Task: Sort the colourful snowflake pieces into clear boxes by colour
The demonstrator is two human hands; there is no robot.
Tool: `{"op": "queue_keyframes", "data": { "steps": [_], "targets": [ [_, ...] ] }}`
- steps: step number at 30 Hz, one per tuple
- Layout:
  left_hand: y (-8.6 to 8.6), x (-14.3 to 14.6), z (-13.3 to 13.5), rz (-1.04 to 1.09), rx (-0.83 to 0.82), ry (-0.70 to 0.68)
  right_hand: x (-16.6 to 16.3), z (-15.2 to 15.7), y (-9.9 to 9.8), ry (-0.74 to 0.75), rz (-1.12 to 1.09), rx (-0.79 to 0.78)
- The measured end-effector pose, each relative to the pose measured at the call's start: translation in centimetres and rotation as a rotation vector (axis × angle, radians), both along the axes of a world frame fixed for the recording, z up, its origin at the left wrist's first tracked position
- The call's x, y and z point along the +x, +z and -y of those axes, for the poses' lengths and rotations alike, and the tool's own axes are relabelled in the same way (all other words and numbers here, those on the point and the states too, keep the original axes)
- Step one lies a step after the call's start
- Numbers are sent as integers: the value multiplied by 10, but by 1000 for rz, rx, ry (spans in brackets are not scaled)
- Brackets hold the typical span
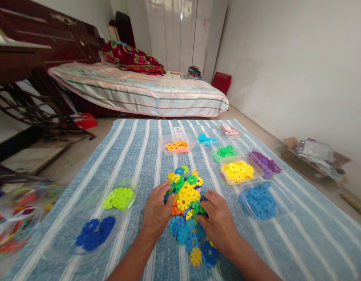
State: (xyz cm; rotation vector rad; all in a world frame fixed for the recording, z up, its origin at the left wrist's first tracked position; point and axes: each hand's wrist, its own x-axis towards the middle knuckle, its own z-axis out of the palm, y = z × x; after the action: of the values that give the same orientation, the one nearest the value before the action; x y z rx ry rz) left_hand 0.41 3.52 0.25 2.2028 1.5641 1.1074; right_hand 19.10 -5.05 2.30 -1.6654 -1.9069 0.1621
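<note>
A mixed pile of flower-shaped plastic discs [188, 193] in yellow, green, blue and orange lies in front of me on the striped cloth. My left hand [157, 210] rests against the pile's left edge, fingers curved and thumb apart. On the other side, my right hand [218, 216] touches the pile with thumb and fingers spread around some green discs [199, 208]. Both hands appear open; some fingertips are hidden among the discs. Nearest me, blue discs [193, 241] and a yellow disc [195, 256] spread out from the pile.
Clear tubs hold sorted discs: blue [261, 199], yellow [238, 171], purple [265, 162], green [226, 151], orange [176, 146], light blue [206, 139]. At left lie lime discs [118, 198] and dark blue discs [95, 233] in clear plastic. A small packet [229, 131] sits at the far edge.
</note>
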Motion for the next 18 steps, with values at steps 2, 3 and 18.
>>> {"op": "queue_keyframes", "data": {
  "steps": [2,3,18],
  "targets": [
    [-1,0,0,5,7,2,5,0,3,27,-96,-27],
    [-1,0,0,8,9,3,9,-2,7,40,-134,-40],
    [-2,1,1,2,18,-2,70,-86,70,-273,88,217]
  ]
}}
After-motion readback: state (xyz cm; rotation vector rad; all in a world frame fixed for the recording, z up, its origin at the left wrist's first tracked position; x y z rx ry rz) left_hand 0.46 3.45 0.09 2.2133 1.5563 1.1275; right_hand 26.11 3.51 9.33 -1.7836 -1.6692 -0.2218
